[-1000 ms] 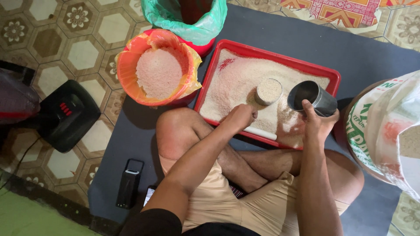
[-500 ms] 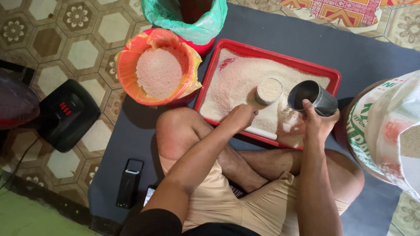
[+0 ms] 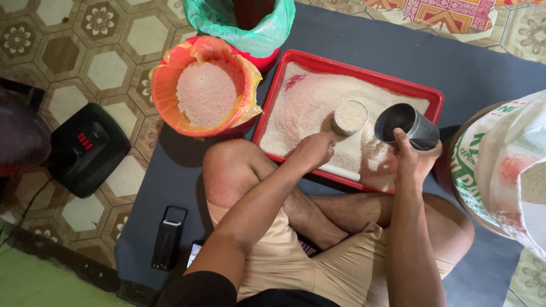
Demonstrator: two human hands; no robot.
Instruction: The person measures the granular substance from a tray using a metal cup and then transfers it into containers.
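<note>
Left hand (image 3: 311,152): closed loosely in grain, red tray (image 3: 273,108), frame centre.
Right hand (image 3: 414,162): gripping tilted metal cup (image 3: 406,126).
Risk: the tilted cup could spill any grain scooped into it.

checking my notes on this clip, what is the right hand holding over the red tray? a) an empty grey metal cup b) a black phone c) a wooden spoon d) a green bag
a: the right hand grips an empty grey metal cup, tilted above the grain-filled red tray.

sack (image 3: 500,165): far right, white woven bag with green and red print, open top holding pale grain.
scale (image 3: 85,149): left on tiled floor, black, small red display.
dark device (image 3: 168,237): bottom left, possibly a phone.
</note>
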